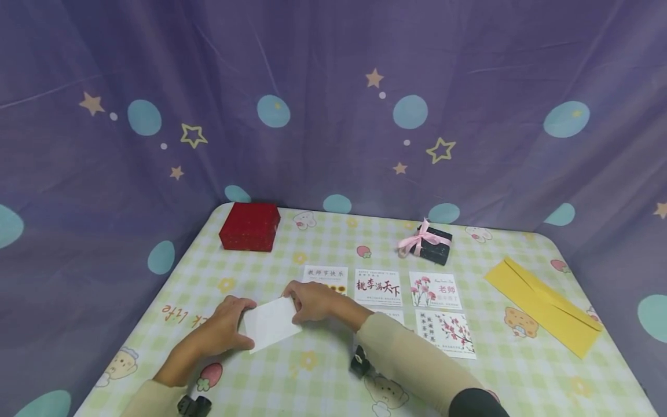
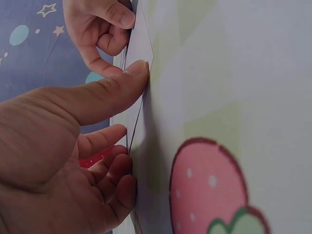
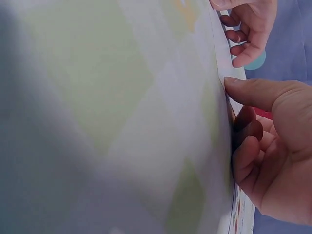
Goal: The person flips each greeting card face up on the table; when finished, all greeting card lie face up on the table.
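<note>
A blank white card (image 1: 272, 324), tilted in the head view, is held between both hands low over the checked tablecloth. My left hand (image 1: 223, 328) grips its left end, thumb at the near edge and fingertips at the far edge, which the left wrist view shows from the side. With thumb and fingers my right hand (image 1: 315, 301) pinches the card's right end. Right beyond that hand lies a printed card with sunflowers (image 1: 325, 273), partly covered by it. Another printed card (image 1: 394, 315) is mostly hidden under the right forearm.
Beside these lie a red-lettered card (image 1: 377, 287), a pink-flower card (image 1: 435, 290) and a blossom-branch card (image 1: 447, 334). A red box (image 1: 250, 227) stands back left. Back right sits a black box with pink ribbon (image 1: 436, 246); a yellow envelope (image 1: 544, 307) lies at right.
</note>
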The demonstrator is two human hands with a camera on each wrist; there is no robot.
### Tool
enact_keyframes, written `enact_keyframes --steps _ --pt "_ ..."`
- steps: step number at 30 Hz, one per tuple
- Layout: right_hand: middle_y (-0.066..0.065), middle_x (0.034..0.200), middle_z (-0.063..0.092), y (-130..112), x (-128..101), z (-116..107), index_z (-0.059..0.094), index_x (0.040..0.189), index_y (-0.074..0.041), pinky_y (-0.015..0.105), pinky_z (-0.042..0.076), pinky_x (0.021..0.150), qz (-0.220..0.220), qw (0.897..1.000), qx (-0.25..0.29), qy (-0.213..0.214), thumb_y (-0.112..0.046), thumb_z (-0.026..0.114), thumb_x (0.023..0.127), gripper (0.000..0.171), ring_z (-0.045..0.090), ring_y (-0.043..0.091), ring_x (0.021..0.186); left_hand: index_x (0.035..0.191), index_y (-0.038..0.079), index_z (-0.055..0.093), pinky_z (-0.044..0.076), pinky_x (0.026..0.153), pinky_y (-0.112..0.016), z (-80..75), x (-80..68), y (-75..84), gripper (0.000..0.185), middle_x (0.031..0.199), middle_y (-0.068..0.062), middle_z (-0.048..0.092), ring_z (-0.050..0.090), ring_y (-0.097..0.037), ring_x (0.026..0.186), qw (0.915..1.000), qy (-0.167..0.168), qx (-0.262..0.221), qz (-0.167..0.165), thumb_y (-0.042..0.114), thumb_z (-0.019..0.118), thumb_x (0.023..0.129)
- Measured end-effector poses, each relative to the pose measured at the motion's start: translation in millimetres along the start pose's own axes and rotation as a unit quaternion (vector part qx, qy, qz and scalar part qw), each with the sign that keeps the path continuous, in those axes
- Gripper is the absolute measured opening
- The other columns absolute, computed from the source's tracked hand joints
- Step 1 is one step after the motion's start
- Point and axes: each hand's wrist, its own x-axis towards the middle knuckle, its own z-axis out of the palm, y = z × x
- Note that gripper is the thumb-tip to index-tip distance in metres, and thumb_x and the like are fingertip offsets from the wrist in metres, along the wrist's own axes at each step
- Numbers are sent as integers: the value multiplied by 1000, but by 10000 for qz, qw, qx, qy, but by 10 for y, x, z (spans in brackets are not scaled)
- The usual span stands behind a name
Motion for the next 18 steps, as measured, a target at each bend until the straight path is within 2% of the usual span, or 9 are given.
enact_keyframes --steps 10,18 --pt "-10 84 61 -2 10 -16 55 132 -18 18 45 67 81 9998 172 -13 -22 85 83 58 56 3 72 138 4 53 46 94 -46 -2 0 15 82 127 -15 51 48 -26 113 9996 -105 5 -248 28 92 70" --pt "-9 85 61 0 -4 -16 53 130 -18 18 46 66 37 9996 275 15 -21 86 82 59 55 3 71 132 5 56 45 92 -43 9 1 13 76 122 -13 52 47 -23 109 9999 -6 -45 -152 24 93 68"
